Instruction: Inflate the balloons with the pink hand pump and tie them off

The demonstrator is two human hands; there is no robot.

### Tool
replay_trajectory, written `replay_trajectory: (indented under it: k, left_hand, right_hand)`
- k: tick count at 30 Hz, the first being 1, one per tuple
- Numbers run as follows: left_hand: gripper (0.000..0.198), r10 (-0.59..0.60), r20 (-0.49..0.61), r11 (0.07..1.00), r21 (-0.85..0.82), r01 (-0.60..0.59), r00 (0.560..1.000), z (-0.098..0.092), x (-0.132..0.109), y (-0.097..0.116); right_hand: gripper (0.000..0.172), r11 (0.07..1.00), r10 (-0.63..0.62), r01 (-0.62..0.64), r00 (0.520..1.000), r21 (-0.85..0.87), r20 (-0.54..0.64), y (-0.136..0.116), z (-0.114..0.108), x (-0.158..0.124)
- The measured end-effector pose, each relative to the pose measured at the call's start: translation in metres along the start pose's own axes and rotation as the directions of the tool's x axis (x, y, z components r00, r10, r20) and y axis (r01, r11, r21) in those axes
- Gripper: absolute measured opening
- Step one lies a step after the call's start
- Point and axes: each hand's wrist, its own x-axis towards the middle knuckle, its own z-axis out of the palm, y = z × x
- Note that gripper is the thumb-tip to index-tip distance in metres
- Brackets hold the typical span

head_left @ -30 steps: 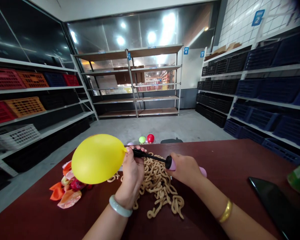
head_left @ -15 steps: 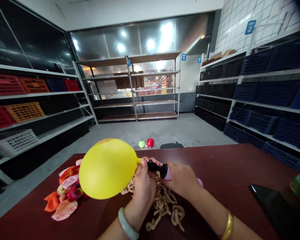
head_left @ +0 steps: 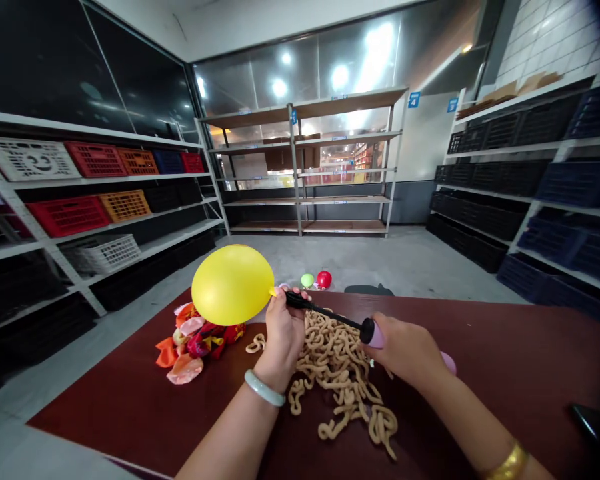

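One yellow balloon (head_left: 233, 285), blown up and round, hangs in the air above the bench's (head_left: 505, 347) far left part, its neck pointing right. The left hand (head_left: 283, 333) has its grip clamped on that neck, where it sits over the black tip of the one pump (head_left: 330, 315). The pump's thin black rod is drawn out and slants down to the right into a pink barrel. The right hand (head_left: 407, 347) has its grip closed around the barrel, and the pink end pokes out behind the palm. Each wrist bears one bangle: a pale green bangle (head_left: 264, 388) on the left, a gold bangle (head_left: 510, 462) on the right.

Below both hands lies one heap of tan chain (head_left: 340, 363) on the dark red bench. Just left of it, under the balloon, is one pile of flat balloons (head_left: 193, 343) in orange, pink and red; their number cannot be told. A dark phone (head_left: 596, 427) shows at the right edge.

On the floor beyond the bench sit two small balloons side by side, a green ball (head_left: 307, 280) and a red ball (head_left: 324, 279). Shelving with crates stands on three sides.
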Motion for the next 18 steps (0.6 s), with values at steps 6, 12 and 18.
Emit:
replay_trajectory:
  k: [6,12,18]
  left_hand:
    - [0.024,0.002,0.022,1.0,0.013,-0.002,1.0,0.005,-0.014,-0.012]
    - [0.024,-0.147,0.061,0.989,0.04,0.145,0.987,0.011,-0.042,-0.04]
    - [0.019,-0.204,0.14,0.978,0.073,0.196,0.969,0.018,-0.067,-0.051]
  right_hand:
    - [0.035,0.999,0.017,-0.017,1.0,-0.031,-0.003,0.001,0.003,-0.001]
    - [0.034,1.0,0.008,-0.008,0.999,0.005,-0.037,-0.009,0.001,-0.004]
    - [0.029,0.995,0.017,-0.012,0.998,0.1,-0.055,-0.023,-0.004,-0.009]
